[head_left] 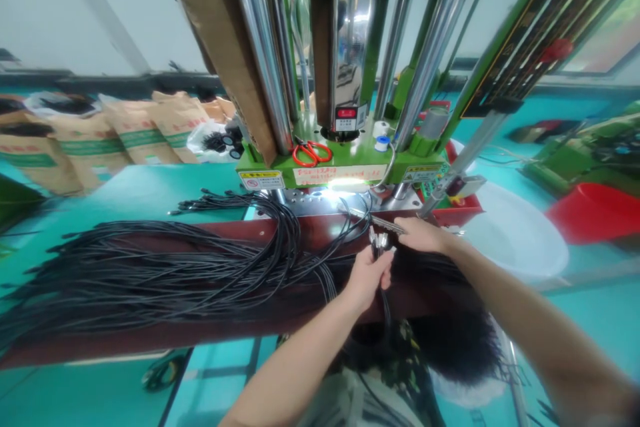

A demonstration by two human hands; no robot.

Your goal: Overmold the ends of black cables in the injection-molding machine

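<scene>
My left hand (369,273) is closed around several black cables, and their silvery metal connectors (380,240) stick up out of the fist. Just to the right and a little farther off, my right hand (423,233) grips one end of a slim metal bar (387,223). The bar points left toward the lit metal mould plate (320,203) under the green press. Thin black cables loop beside the bar's far end; whether they touch it I cannot tell. A large bundle of black cables (175,273) lies across the dark red table (240,333) to the left of my hands.
The green press (320,170) with steel columns stands straight ahead, red-handled scissors (311,153) on its ledge. A white basin (520,233) and a red bucket (595,210) are at the right. Paper sacks (135,130) line the back left.
</scene>
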